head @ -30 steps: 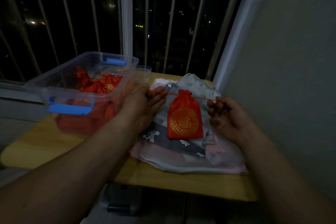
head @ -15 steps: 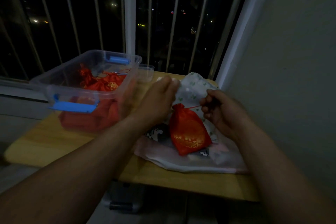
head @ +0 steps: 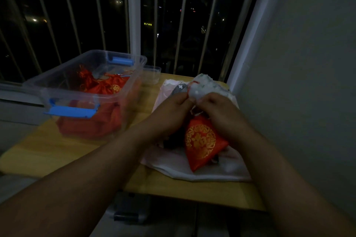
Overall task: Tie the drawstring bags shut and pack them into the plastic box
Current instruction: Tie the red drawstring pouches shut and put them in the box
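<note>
Gripping a red drawstring bag (head: 202,140) just right of the plastic box (head: 48,78).
Pinching its neck with left hand (head: 169,110) and right hand (head: 218,110), fingers curled, close together. Resting on a cloth pile (head: 173,165), with more red bags (head: 107,87) inside the box.

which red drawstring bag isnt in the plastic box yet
The red drawstring bag on the cloths, right of the plastic box; the rest lie inside it.

place: a home, looks like someone's flat at night | behind the table (head: 48,152): barred window (head: 134,25) with tiny city lights (head: 34,19) out in the dark | right of the table: plain painted wall (head: 308,63) | on the table: pile of soft patterned cloths (head: 173,165), clear plastic box (head: 63,91) with blue clips | table itself: small, light wood
</note>
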